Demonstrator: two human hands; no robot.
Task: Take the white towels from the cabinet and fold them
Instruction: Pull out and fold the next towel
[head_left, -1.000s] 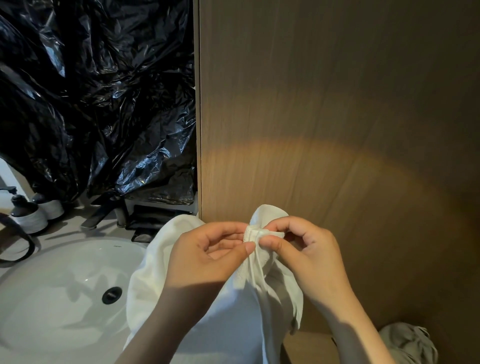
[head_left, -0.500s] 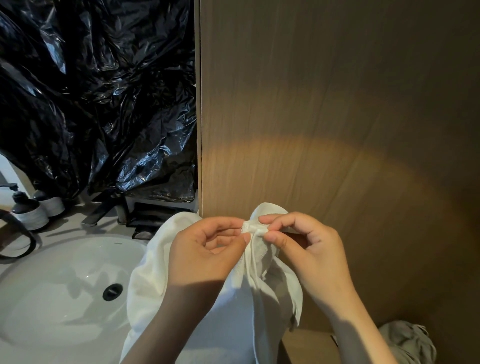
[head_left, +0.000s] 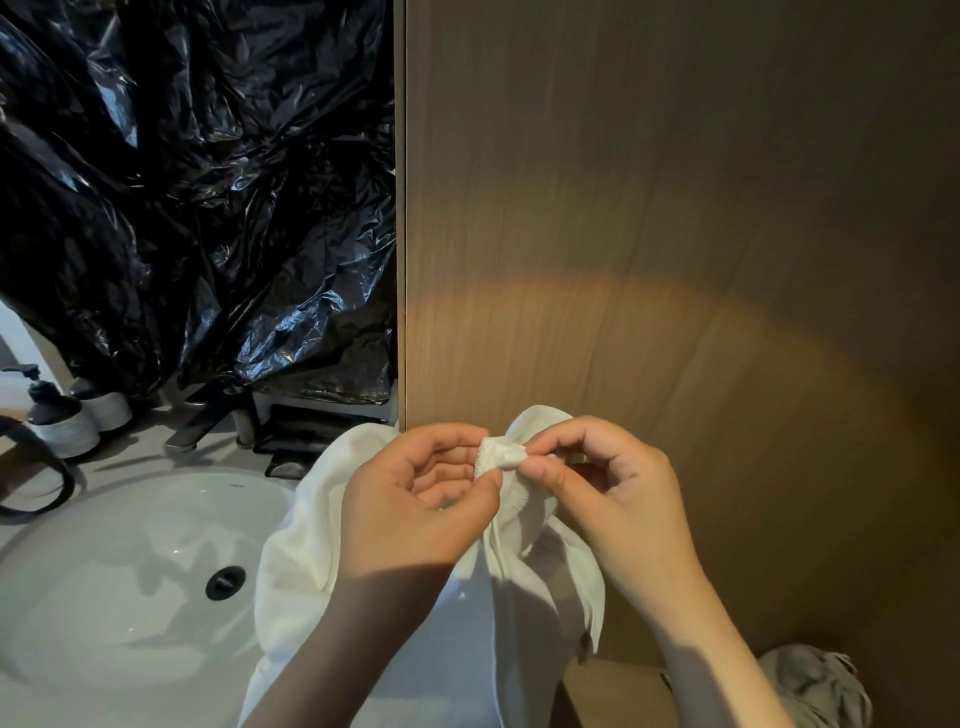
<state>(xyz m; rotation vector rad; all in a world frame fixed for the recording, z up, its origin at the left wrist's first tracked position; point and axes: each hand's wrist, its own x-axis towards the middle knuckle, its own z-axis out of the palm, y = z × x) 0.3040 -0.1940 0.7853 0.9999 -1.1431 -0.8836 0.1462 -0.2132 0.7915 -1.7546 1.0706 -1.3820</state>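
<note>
Nearest me, the white towel (head_left: 301, 545) hangs in loose, soft folds from both hands, its lower part running out of view at the bottom. The left grip (head_left: 410, 499) pinches a bunched corner with a stitched hem between thumb and forefinger. The right grip (head_left: 618, 493) pinches the same corner from the other side, fingers curled. The cloth looks plain, clean and thin, shadowed where my forearms cross it. Its left fold overlaps the right rim of the white sink (head_left: 104, 571); I cannot tell whether it rests there. A crumpled grey cloth (head_left: 815, 686) lies low on the right. Further back on the table stand a dark faucet (head_left: 208, 415) and a pump bottle (head_left: 57, 421). Behind are black plastic sheeting (head_left: 182, 182) and a wooden panel (head_left: 649, 208).
</note>
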